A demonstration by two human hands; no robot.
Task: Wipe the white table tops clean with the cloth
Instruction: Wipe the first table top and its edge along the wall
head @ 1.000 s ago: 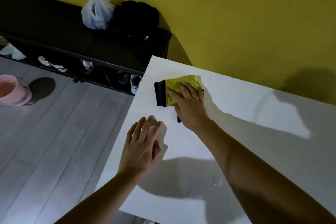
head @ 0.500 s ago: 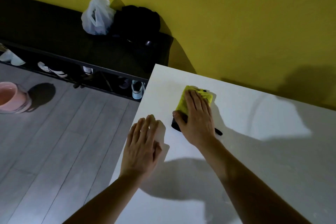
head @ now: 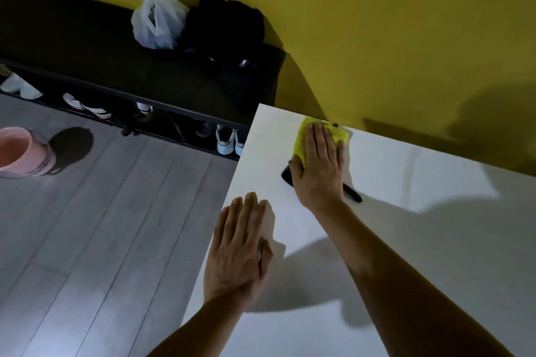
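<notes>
The yellow microfibre cloth with black edging [head: 319,136] lies on the white table top [head: 406,240], near its far left corner, close to the yellow wall [head: 377,23]; the right hand [head: 319,171] presses it flat, fingers straight; the left hand [head: 240,249] rests flat near the left edge, fingers extended, holding nothing. Beyond the corner stands a dark low shoe bench [head: 87,46] bearing a white plastic bag [head: 156,17] beside a black bag [head: 226,26]; a pink round tub [head: 20,153] sits on the grey plank floor [head: 101,226].
</notes>
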